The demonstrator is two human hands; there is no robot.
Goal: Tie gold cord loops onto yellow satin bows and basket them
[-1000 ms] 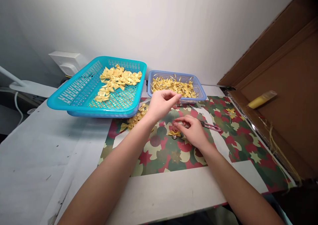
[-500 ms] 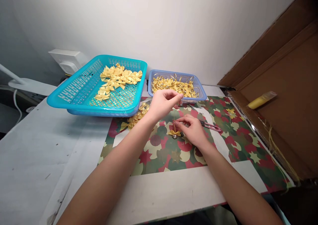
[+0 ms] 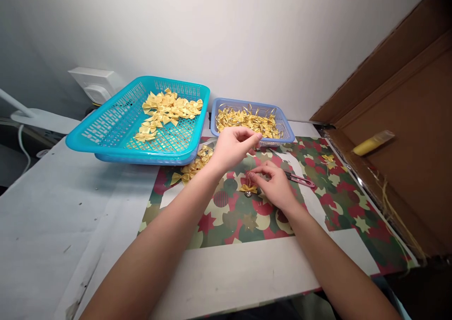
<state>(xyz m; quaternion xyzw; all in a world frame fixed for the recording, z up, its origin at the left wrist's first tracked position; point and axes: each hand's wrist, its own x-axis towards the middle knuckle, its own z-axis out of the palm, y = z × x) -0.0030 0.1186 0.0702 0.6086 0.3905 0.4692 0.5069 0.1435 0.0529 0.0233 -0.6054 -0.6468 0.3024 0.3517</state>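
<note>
A yellow bow (image 3: 248, 188) with a small silver bell (image 3: 248, 194) below it hangs or rests over the patterned sheet. Just right of it, my right hand (image 3: 271, 182) pinches a thin cord that rises from the bow. Higher and further back, my left hand (image 3: 236, 145) is closed in a pinch, its fingertips near the front rim of the small blue basket; what they hold is too small to make out. Yellow bows (image 3: 201, 160) lie in a pile behind my left forearm. A pink cutter (image 3: 300, 180) lies right of my right hand.
A teal basket (image 3: 141, 156) of yellow bows stands at the left. Behind my hands is a small blue basket (image 3: 287, 130) of bows with gold loops. Another bow (image 3: 328, 158) lies on the right. A yellow tube (image 3: 370, 144) rests by the cardboard (image 3: 406, 98).
</note>
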